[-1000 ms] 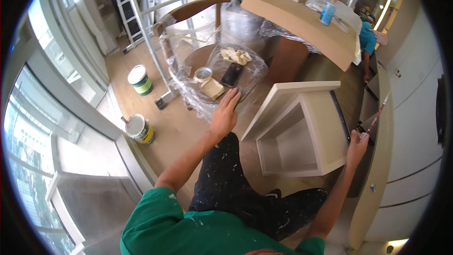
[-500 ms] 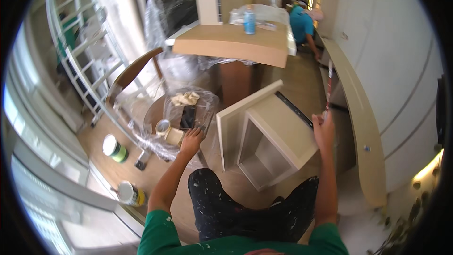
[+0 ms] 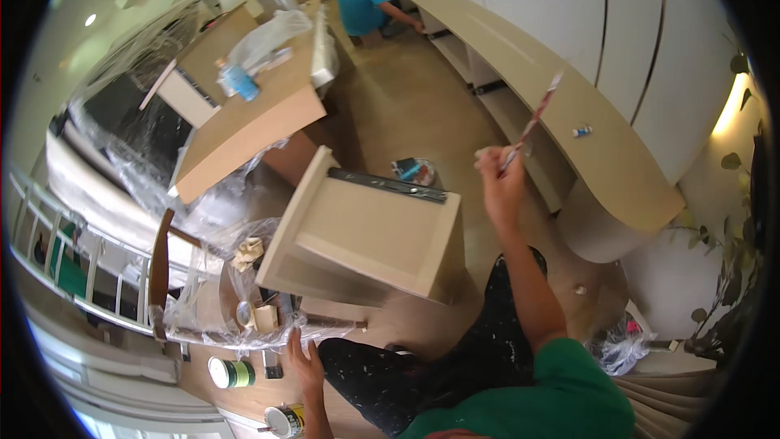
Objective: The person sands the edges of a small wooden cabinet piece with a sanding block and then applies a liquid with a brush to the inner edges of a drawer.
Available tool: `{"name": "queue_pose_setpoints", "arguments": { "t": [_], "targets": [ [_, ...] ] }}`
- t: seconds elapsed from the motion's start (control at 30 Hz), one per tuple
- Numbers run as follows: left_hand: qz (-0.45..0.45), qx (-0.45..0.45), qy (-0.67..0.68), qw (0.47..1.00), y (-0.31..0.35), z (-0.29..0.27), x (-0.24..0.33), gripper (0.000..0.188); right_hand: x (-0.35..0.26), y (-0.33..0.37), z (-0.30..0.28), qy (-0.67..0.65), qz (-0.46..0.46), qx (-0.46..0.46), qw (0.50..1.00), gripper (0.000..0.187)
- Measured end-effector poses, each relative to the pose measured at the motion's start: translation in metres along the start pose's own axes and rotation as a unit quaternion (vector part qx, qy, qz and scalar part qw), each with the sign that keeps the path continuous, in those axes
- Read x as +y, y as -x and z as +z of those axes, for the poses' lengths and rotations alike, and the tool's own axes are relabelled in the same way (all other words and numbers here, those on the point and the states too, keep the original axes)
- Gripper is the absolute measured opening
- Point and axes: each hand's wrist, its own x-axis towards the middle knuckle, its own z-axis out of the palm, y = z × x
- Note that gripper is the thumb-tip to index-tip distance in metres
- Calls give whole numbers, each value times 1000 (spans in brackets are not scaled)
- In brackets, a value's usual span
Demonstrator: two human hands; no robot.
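My right hand is closed around a slim red stick with a whitish tip, held slanting upward; whether it is a narrow brush I cannot tell. My left hand is low beside the plastic-wrapped chair, its fingers apart and nothing visible in them. In front of me a beige drawer stands tilted, with a black slide rail along its upper edge. A tape roll, a small tan block and a crumpled cloth rest on the chair seat.
A long beige cabinet with a rounded end runs along the right; a person in blue crouches at its far end. Paint cans stand at lower left. Beyond the drawer are a tub and a cardboard-covered table.
My view has swung to the right. My left hand has come away from the chair seat. My right hand, still holding the stick, has moved off the drawer's edge, and the drawer sits at a different angle.
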Motion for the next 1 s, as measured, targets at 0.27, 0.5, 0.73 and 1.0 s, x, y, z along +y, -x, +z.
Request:
{"name": "queue_pose_setpoints", "arguments": {
  "t": [0.27,0.5,0.73,1.0],
  "targets": [
    [-172,45,-34,984,66,36,51,58,32,29,-6,35,80,-28,996,24],
    [-173,11,210,962,2,44,143,57,48,23,-1,-33,114,-29,992,26],
    [-139,49,449,881,-79,48,254,69,52,18,-9,4,123,-40,992,27],
    [-105,74,472,872,-100,56,281,71,47,18,-20,21,122,-35,992,24]
  ]
}}
